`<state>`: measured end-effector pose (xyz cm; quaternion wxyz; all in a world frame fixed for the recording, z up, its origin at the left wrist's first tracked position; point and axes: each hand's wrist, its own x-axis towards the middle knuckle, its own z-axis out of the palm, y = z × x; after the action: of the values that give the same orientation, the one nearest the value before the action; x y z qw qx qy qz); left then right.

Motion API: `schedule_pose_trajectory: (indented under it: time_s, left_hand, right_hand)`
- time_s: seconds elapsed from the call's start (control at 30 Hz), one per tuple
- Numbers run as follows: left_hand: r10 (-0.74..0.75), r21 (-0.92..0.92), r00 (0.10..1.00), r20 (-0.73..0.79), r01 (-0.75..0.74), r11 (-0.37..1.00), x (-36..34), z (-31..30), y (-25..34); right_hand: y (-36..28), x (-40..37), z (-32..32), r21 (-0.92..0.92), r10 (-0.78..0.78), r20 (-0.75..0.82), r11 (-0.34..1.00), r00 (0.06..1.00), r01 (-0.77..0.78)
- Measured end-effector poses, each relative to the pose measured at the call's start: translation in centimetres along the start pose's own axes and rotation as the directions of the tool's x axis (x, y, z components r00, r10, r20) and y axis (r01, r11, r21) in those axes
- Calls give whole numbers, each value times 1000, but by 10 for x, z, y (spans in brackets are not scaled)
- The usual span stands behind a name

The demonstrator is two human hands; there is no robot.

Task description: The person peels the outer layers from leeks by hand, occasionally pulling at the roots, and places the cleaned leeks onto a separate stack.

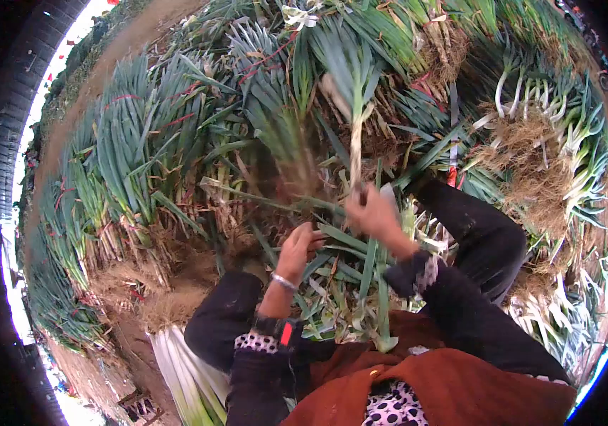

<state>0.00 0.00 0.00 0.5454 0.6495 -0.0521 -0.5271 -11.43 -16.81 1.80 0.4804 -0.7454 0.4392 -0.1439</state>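
The right hand [373,211] is closed around a leek [354,135], held upright above the lap: a pale, dirt-streaked stalk with blue-green leaves fanning at the top. The left hand [298,247] curls into loose trimmed leaves [339,284]; I cannot tell whether it grips them

Farm field: bundled leeks [126,149] on bare soil [116,53].
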Motion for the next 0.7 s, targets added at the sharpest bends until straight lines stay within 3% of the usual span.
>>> schedule_pose_trajectory:
  time_s: [0.03, 0.07, 0.1, 0.17, 0.23, 0.27, 0.3, 0.33, 0.4, 0.43, 0.5, 0.63, 0.7]
  left_hand:
    - [-41, -112, 998, 43, 45, 993, 5, 4, 3]
    - [-82, -222, 993, 83, 99, 970, 10, 5, 4]
    - [8, -201, 957, 290, 53, 978, 11, 42, -22]
    - [-84, -105, 985, 152, 100, 989, -19, 49, -24]
    - [-71, -204, 993, 98, 90, 975, -26, 47, -55]
    - [-60, -112, 995, 80, 69, 991, -31, 45, -63]
    - [-132, -198, 988, 82, 146, 969, -50, 54, -55]
    - [-103, -188, 991, 80, 117, 975, -59, 57, -57]
    - [-19, -188, 994, 111, 40, 981, -77, 63, -69]
    - [-19, -189, 993, 120, 42, 981, -88, 67, -70]
    - [11, -275, 993, 121, 23, 961, -112, 75, -65]
    - [53, -257, 993, 107, -24, 966, -127, 70, -87]
    - [65, -283, 993, 102, -34, 959, -126, 68, -89]
  right_hand:
    - [-10, -32, 6, 52, 29, 168, 998, 985, -38]
    - [-17, -55, 13, -12, 65, 327, 998, 943, -65]
    - [7, -97, -14, -37, -15, 346, 999, 938, 29]
    - [17, -131, -2, 28, -113, 546, 993, 830, 117]
    - [34, -119, -6, 21, 110, 772, 980, 626, -199]
    - [27, -109, -16, -40, 281, 717, 930, 638, -364]
    - [43, -97, -16, 112, 237, 698, 896, 676, -429]
    - [50, -83, -14, 182, 319, 645, 818, 694, -545]
    - [59, -54, -9, 358, 396, 556, 679, 731, -641]
    - [63, -40, -7, 360, 401, 549, 679, 733, -640]
    - [65, -14, -7, 594, 235, 704, 322, 670, -737]
    - [39, 6, -15, 664, 107, 692, 295, 714, -687]
    - [24, 7, -21, 624, 121, 656, 468, 745, -626]
